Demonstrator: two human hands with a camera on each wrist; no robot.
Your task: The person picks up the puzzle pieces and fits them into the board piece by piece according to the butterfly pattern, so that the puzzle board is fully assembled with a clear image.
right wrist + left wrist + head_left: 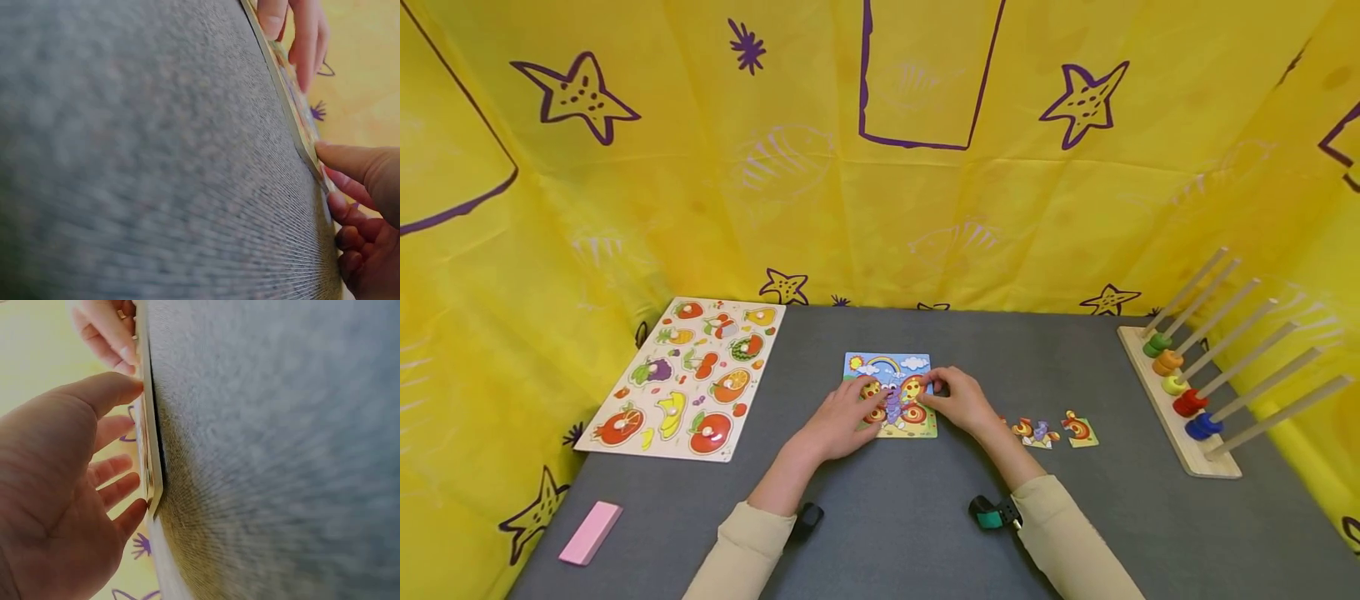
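Observation:
A small butterfly jigsaw puzzle lies flat on the grey table, with a rainbow, sun and clouds on its upper part. My left hand rests on its left side, fingers spread loosely over the left wing; the left wrist view shows thumb and fingertips at the board's edge. At the right wing, my right hand pinches a puzzle piece at the board's right edge between thumb and index finger, its other fingers curled. The piece's outline is mostly hidden by the fingers. Loose puzzle pieces lie right of the board, partly behind the right forearm.
A wooden fruit peg puzzle lies at the left. Nearer the front left is a pink block. On the right stands a wooden peg rack with coloured rings and tall tilted pegs. A yellow patterned cloth hangs behind the table.

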